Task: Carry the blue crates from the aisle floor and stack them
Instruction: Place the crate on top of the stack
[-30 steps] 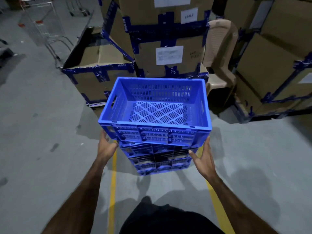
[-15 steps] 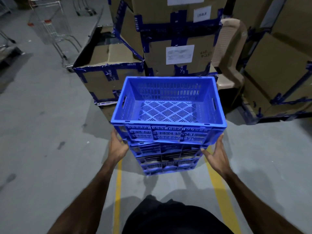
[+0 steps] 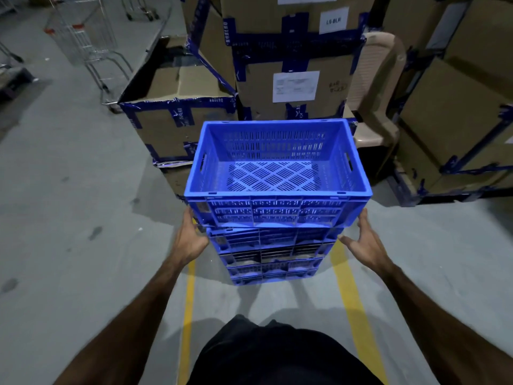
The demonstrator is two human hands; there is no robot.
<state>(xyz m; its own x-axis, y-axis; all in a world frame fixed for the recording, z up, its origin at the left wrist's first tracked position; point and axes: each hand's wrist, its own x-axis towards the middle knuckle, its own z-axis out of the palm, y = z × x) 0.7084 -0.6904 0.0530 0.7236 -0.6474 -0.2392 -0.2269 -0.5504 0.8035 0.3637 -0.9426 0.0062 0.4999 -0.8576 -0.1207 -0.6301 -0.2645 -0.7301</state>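
Head view, crates: I see the top crate (image 3: 277,173) sitting on a stack (image 3: 273,254) of blue crates on the floor (image 3: 69,218), between two yellow lines (image 3: 348,295).
Left hand (image 3: 191,240): fingers straight, touching the top crate's left corner; nothing gripped.
Right hand (image 3: 366,241): fingers spread, just beside the right corner; I cannot tell if it touches.
Surroundings: taped cartons (image 3: 294,59) directly behind the stack, a low carton (image 3: 177,118) to the left, a beige chair (image 3: 380,87) to the right, a trolley (image 3: 83,43) far left.
Writing: carton label reads "LS-BLR" (image 3: 334,20); blue tape print is blurred.
Change: since half a second ago, the right hand has opened away from the crate; the stack has not moved.
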